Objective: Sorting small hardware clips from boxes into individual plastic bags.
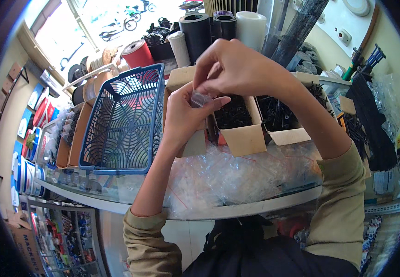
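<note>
A small clear plastic bag (201, 98) is held upright in my left hand (184, 113), between thumb and fingers. Just above its mouth, my right hand (237, 67) bends down with its fingertips pinched together; what they hold, if anything, is hidden. Below my hands stand open cardboard boxes (242, 140) filled with small black pieces that look like screws (231, 114). Another such box (291, 137) lies under my right forearm. In front of the boxes spreads a heap of clear plastic bags (237, 173) with thin red lines.
To the left a blue plastic basket (157, 115) stands on the glass counter (255, 206). Behind are a red roll (137, 53), black rolls (195, 34) and a white roll (250, 30). Long black strips (373, 122) lie at the right.
</note>
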Demonstrator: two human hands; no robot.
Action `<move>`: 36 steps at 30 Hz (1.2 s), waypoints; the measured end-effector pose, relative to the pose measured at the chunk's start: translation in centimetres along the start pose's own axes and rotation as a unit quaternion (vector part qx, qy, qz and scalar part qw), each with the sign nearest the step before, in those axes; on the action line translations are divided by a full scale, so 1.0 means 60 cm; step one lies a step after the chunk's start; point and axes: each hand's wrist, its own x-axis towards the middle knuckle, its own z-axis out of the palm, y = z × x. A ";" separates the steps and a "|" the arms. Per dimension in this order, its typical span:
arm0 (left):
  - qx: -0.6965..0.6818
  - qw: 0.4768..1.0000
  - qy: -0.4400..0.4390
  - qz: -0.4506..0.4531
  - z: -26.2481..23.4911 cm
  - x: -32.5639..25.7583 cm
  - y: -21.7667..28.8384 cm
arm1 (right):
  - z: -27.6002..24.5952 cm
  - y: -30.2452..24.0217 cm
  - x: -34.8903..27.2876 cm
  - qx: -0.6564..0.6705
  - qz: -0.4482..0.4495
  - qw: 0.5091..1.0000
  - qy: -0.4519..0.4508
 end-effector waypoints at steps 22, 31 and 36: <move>0.036 0.999 0.009 0.009 -0.002 0.000 0.011 | -0.008 0.023 0.002 0.031 0.047 0.998 -0.034; -0.047 0.994 0.094 -0.019 -0.003 0.001 0.020 | -0.023 0.046 -0.006 -0.143 0.145 0.962 -0.182; -0.138 0.988 0.062 -0.019 -0.001 0.005 0.020 | 0.039 0.083 -0.024 -0.164 0.079 0.942 -0.283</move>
